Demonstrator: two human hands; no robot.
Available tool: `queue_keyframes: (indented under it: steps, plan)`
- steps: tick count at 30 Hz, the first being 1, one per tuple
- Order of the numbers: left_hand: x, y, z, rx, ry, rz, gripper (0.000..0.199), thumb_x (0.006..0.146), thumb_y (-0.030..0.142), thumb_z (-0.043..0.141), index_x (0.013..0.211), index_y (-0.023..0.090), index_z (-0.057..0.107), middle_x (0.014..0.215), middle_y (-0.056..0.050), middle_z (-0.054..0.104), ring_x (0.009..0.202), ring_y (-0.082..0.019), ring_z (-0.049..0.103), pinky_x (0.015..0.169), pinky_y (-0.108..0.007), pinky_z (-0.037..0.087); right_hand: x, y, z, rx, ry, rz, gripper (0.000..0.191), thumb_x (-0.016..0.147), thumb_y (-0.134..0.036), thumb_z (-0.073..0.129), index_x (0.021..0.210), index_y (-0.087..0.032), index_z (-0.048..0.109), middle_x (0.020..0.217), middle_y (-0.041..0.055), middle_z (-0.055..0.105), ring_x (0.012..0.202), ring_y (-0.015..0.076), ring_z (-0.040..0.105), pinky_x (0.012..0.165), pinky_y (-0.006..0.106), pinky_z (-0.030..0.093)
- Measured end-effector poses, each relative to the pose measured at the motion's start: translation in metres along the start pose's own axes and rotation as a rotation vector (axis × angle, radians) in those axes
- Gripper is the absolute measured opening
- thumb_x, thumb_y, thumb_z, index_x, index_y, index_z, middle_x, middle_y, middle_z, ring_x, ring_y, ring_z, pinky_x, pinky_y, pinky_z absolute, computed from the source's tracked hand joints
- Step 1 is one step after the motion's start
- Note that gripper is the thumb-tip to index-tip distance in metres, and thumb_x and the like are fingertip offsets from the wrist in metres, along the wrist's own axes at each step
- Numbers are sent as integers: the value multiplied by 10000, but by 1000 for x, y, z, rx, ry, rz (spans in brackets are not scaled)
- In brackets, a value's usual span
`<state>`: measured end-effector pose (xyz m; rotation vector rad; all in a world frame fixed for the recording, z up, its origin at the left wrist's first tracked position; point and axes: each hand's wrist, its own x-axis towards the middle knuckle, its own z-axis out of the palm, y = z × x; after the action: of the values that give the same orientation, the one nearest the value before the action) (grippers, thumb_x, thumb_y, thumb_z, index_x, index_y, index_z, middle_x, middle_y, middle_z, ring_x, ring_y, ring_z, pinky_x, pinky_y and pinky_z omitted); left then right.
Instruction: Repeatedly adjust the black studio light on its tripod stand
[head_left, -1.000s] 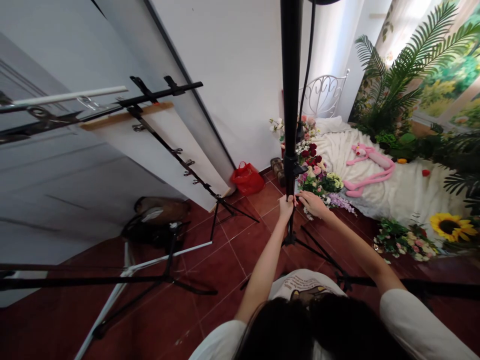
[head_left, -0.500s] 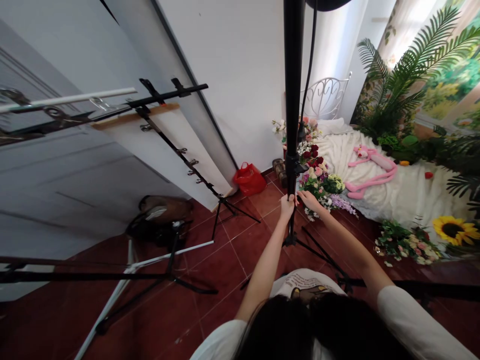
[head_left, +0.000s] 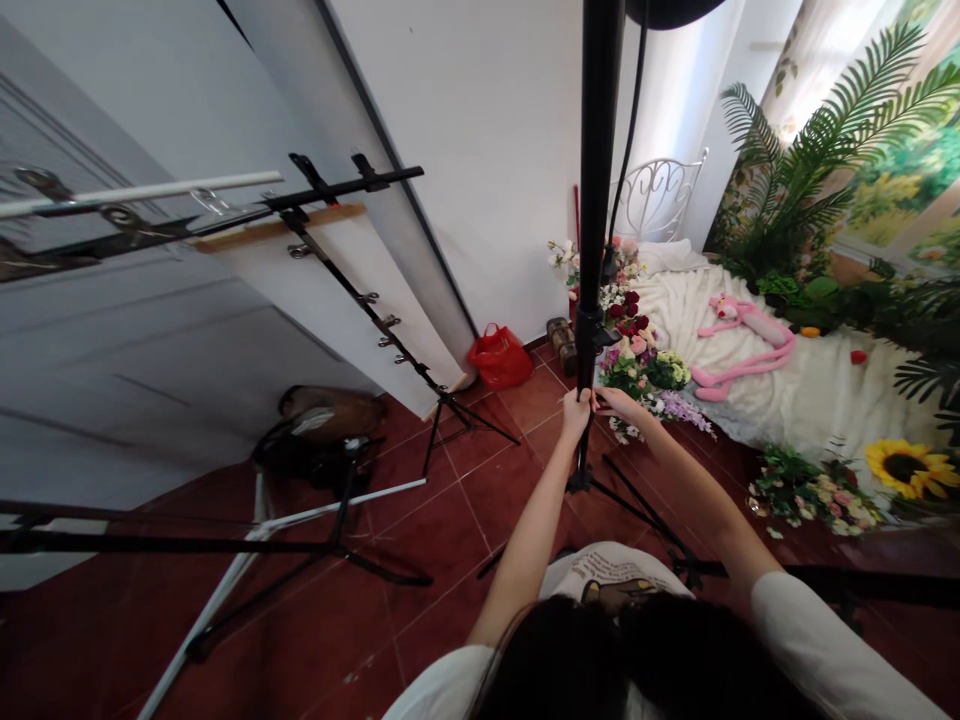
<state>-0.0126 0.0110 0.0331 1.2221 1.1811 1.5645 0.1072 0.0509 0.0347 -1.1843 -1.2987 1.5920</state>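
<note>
A tall black light stand [head_left: 598, 170] rises upright before me, with a cable hanging beside it and a black lamp housing [head_left: 675, 8] cut off at the top edge. My left hand [head_left: 576, 412] is closed round the stand's pole, below a collar with a clamp knob [head_left: 600, 335]. My right hand [head_left: 618, 403] is at the same height on the pole's right side, its fingers drawn together against the pole. What those fingertips grip is too small and hidden to make out. Below both hands, the stand's legs [head_left: 637, 505] spread over the floor.
Artificial flowers [head_left: 637, 350] and a white-draped bed [head_left: 817, 390] with a pink plush toy [head_left: 757, 330] lie to the right. On the left are a clamped backdrop stand [head_left: 360, 300], white poles [head_left: 345, 503] and a bag [head_left: 330, 415]. A red bag [head_left: 501, 358] sits by the wall.
My right hand's fingers have drawn in against the pole and lie a little lower. My left hand keeps its hold. The view has shifted slightly.
</note>
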Motion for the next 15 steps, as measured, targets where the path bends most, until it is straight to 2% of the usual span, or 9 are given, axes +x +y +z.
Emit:
queue_keyframes:
  steps: [3,7,11,15]
  plan:
    - [0,1,0,22,2,15,732,703,874,349,464,192,466,441,-8,486,444,-111,502,520,-256,434,-19,10,1,182,-139,93,302,837,-502,573,804,-207,628,753,8,663,726,132,622,774,272,509]
    - [-1,1,0,29,16,20,736,693,882,346,462,194,467,445,-17,495,453,-118,508,519,-259,432,-34,24,7,559,-202,157,251,893,-449,505,864,-239,640,812,-15,672,788,121,621,772,224,476]
    - [-1,1,0,14,20,23,736,693,883,347,470,193,472,440,-14,489,435,-114,480,506,-263,423,-34,36,21,670,-163,126,270,886,-500,538,872,-253,648,805,-26,678,823,130,626,810,232,462]
    - [-2,2,0,8,23,15,734,692,882,359,467,192,469,434,-12,487,431,-113,475,498,-261,414,-25,41,36,665,-67,89,378,773,-620,636,771,-244,599,709,-35,650,782,157,624,786,267,472]
